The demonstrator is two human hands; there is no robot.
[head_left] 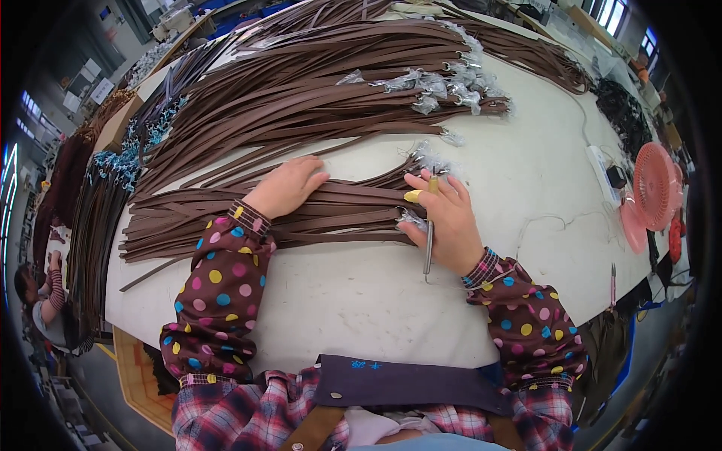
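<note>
Dozens of long brown leather straps [316, 98] fan across the white worktable [353, 293] from the upper left of the frame to the upper right, many ending in metal clips wrapped in clear plastic [444, 83]. A smaller bunch of straps [226, 218] lies across the middle, right under our hands. Off at the right edge we've got a pink desk fan [654, 188], a white power strip [602, 173] and a tangle of black cord [624, 113]. At the far left edge another person [41, 297] sits low down.

Our left hand [286, 186] lies flat on the middle bunch, fingers together and spread forward, pressing down rather than gripping anything. Our right hand [445, 219] sits at the bunch's right end, where the wrapped tips are; it's closed around a thin metal tool [428, 248] that runs down along the palm, with a yellow guard on the thumb tip. Both forearms come in from the bottom edge in brown polka-dot sleeves [218, 293].
</note>
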